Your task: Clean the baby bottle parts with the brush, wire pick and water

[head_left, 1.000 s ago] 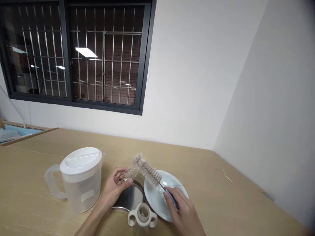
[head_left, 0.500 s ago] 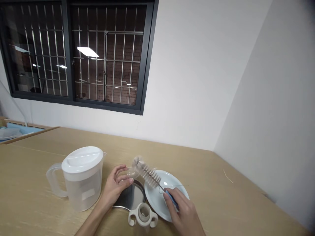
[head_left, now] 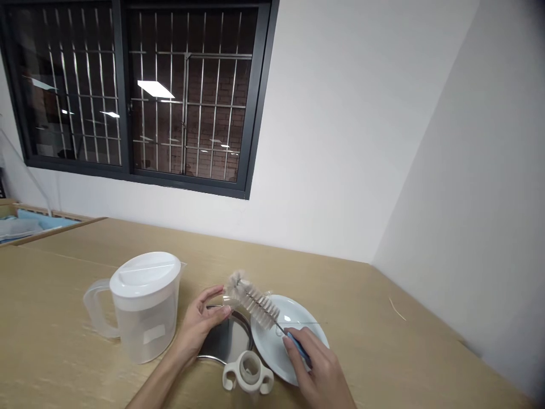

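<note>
My right hand (head_left: 317, 363) is closed round the blue handle of a bottle brush (head_left: 255, 301) with pale bristles, which slants up to the left. My left hand (head_left: 200, 324) grips a small clear cup-like piece (head_left: 229, 301) between thumb and fingers. The brush tip overlaps that piece; whether it is inside cannot be made out. Below stands a baby bottle (head_left: 248, 372) with two white side handles and an open top. Under the brush lies a pale blue plate (head_left: 276, 349), partly covered by my right hand. A dark, shiny metal tray (head_left: 232, 339) sits beside it.
To the left stands a translucent pitcher (head_left: 145, 318) with a white lid. A thin pale strand (head_left: 397, 309) lies on the wooden table (head_left: 383, 352) at right. A blue-lined box (head_left: 38, 221) is at far left. A barred window (head_left: 187, 96) and white wall rise behind.
The view has shifted slightly. The brush tip and the clear piece overlap a little more than before. Both hands keep their holds.
</note>
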`<state>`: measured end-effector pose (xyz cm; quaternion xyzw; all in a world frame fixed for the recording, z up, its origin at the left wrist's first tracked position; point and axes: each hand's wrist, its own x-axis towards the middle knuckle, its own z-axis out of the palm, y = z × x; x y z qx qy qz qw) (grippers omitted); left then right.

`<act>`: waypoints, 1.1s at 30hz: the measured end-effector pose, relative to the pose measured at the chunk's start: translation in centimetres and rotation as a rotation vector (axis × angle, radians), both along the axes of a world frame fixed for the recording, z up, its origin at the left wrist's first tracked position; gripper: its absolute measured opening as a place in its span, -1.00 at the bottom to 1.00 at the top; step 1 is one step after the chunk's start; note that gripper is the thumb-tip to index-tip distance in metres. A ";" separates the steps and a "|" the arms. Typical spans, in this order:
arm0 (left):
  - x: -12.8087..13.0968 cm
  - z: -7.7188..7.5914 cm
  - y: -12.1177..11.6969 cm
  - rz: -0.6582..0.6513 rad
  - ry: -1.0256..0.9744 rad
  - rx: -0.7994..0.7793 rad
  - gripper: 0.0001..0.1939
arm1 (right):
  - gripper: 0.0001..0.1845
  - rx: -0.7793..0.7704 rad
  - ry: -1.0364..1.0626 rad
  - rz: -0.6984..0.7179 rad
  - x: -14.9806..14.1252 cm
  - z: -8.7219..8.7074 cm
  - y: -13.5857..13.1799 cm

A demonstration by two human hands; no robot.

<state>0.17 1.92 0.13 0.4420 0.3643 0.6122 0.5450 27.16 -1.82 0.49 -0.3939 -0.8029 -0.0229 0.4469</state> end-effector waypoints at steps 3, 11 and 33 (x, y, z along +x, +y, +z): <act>0.0 -0.1 0.1 0.008 -0.042 -0.017 -0.36 | -0.85 0.005 -0.011 0.008 0.0 0.1 0.0; 0.0 0.3 -0.3 -0.035 -0.078 -0.034 -0.29 | -0.84 0.037 -0.017 -0.020 0.1 0.1 0.3; 0.4 0.8 -0.7 -0.150 -0.168 -0.083 -0.42 | -0.83 0.051 -0.033 0.026 0.0 0.5 -0.1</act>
